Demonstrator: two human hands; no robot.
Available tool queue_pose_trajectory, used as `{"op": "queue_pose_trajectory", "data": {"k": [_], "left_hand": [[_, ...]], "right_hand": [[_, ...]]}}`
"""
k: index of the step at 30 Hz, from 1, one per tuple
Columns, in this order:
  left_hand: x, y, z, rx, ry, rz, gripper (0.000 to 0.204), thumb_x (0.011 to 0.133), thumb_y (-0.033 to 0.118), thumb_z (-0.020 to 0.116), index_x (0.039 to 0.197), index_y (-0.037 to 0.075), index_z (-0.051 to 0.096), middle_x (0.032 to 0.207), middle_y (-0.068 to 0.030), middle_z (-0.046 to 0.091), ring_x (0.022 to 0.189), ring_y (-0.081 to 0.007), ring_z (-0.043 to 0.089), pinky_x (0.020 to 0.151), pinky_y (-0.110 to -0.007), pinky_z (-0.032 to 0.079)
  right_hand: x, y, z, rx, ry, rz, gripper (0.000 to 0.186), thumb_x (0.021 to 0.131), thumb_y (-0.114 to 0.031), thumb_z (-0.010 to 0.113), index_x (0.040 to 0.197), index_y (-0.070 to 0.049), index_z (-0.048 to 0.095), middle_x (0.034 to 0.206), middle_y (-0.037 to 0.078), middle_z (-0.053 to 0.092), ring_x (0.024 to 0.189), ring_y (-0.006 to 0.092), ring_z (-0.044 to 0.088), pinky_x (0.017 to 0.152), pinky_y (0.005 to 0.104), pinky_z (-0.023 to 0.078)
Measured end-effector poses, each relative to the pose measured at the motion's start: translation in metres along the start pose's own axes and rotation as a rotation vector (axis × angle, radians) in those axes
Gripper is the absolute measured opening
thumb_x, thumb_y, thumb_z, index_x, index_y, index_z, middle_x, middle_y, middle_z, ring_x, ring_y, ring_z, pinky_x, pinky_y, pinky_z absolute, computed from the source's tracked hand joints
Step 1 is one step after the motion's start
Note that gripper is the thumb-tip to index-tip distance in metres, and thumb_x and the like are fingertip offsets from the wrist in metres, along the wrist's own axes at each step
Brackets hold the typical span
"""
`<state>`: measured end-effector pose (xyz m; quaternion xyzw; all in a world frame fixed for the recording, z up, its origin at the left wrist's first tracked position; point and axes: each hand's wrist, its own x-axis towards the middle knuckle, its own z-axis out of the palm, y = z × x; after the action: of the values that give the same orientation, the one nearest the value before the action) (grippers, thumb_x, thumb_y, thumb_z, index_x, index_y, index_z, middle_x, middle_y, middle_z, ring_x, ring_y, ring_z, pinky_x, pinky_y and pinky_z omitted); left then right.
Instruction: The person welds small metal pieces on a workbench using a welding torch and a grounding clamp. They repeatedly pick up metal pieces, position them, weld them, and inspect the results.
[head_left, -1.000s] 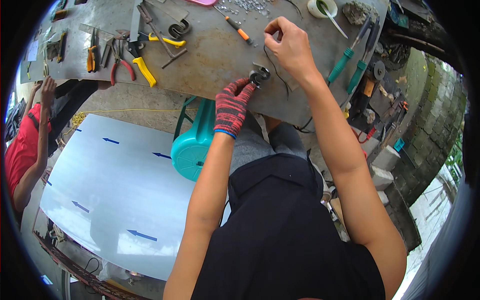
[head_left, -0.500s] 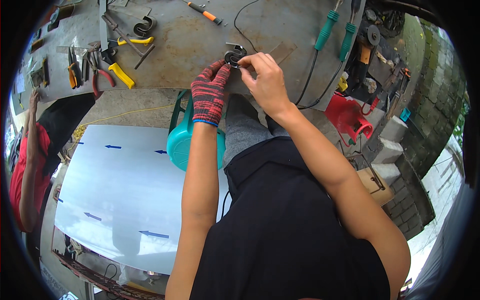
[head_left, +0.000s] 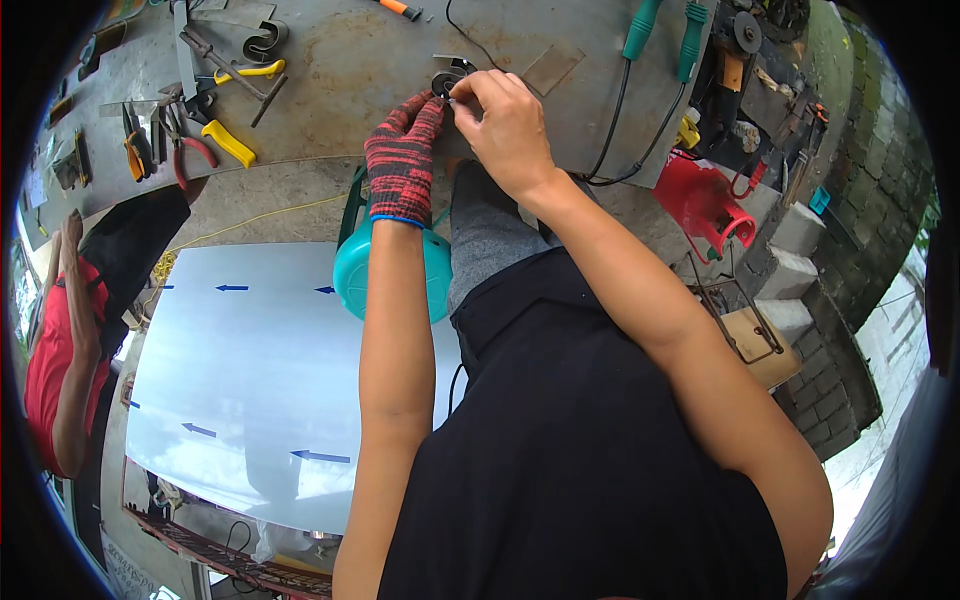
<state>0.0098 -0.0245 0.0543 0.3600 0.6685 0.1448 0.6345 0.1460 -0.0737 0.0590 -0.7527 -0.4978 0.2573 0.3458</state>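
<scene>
A small metal strip bent into curls [head_left: 445, 78] is at the near part of the grey metal workbench [head_left: 340, 110]. My left hand [head_left: 403, 160], in a red and black knit glove with a blue cuff, is closed on its left side. With bare fingers, my right hand [head_left: 507, 130] pinches at its near right edge. The fingertips hide part of the strip, and whether something small sits in the right pinch cannot be made out. A similar curled metal strip [head_left: 265, 42] lies farther left on the bench, beside a rusty T-shaped bar [head_left: 240, 77].
Pliers [head_left: 190, 150] and yellow-handled cutters [head_left: 230, 142] lie left. Green-handled cable holders [head_left: 641, 32] are at right, near a flat metal piece [head_left: 553, 68]. Below stand a teal stool [head_left: 350, 275], a pale sheet [head_left: 240, 370] and a red cylinder [head_left: 700, 200]. Another person [head_left: 75, 350] stands left.
The view has shifted, so the bench items sit higher and more to the left. Both my hands keep their hold at the curled strip. The other person's arm has moved slightly.
</scene>
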Motion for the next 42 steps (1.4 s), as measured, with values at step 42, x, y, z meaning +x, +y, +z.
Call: {"op": "queue_pose_trajectory", "data": {"k": [42], "left_hand": [[0.000, -0.002, 0.001, -0.006, 0.013, 0.007, 0.035, 0.097, 0.022, 0.077, 0.125, 0.001, 0.075, 0.102, -0.0042, 0.075, 0.085, -0.0103, 0.064, 0.081, -0.026, 0.053]], "right_hand": [[0.087, 0.049, -0.082, 0.450, 0.318, 0.409, 0.044, 0.093, -0.006, 0.075, 0.132, 0.007, 0.059, 0.103, 0.009, 0.070, 0.085, 0.0127, 0.067, 0.077, 0.0263, 0.055]]}}
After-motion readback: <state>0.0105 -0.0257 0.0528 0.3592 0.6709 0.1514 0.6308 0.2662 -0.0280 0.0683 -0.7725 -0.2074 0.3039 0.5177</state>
